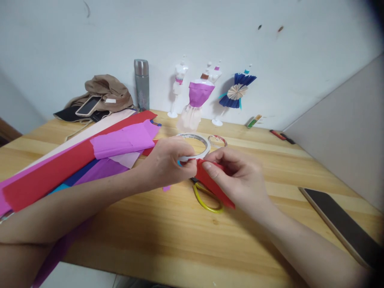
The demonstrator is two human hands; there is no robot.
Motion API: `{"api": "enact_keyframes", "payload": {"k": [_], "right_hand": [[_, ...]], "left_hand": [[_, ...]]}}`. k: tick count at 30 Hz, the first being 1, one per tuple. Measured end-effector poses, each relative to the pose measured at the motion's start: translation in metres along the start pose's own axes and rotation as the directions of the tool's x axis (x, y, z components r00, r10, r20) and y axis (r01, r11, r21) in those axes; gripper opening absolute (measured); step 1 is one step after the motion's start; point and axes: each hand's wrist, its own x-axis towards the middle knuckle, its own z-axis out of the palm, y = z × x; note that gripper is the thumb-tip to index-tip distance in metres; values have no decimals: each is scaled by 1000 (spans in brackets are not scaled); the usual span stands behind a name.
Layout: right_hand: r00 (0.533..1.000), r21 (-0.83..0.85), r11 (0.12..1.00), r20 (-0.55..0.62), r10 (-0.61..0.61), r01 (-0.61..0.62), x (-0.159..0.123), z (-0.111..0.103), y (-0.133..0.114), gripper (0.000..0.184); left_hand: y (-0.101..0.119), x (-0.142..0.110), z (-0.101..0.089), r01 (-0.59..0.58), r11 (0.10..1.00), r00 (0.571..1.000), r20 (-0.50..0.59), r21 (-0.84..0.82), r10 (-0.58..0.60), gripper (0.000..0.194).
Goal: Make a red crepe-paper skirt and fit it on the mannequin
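Both hands meet over the middle of the table, with a small piece of red crepe paper (211, 182) between them. My left hand (172, 160) pinches its left end, thumb against fingers. My right hand (243, 176) grips the upper edge with thumb and fingertips, and a flap of the paper hangs below. Right behind the hands is a roll of white tape (206, 148), partly covered by my left hand. A second, clear tape roll (225, 140) shows beyond it. Scissors with yellow handles (207, 206) lie under the red paper, their blades hidden.
Crepe paper strips (54, 172) in red, purple, pink and blue pile up at left. Small dress forms stand along the wall, one in a purple dress (199, 94), another in blue (237, 92). A grey flask (142, 86), brown cloth (108, 92) and large phone (339, 224) surround the workspace.
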Motion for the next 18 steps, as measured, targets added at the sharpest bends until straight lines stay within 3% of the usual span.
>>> {"api": "enact_keyframes", "payload": {"k": [18], "right_hand": [[993, -66, 992, -37, -108, 105, 6, 1, 6, 20]], "left_hand": [[-4, -2, 4, -77, 996, 996, -36, 41, 79, 21]]}}
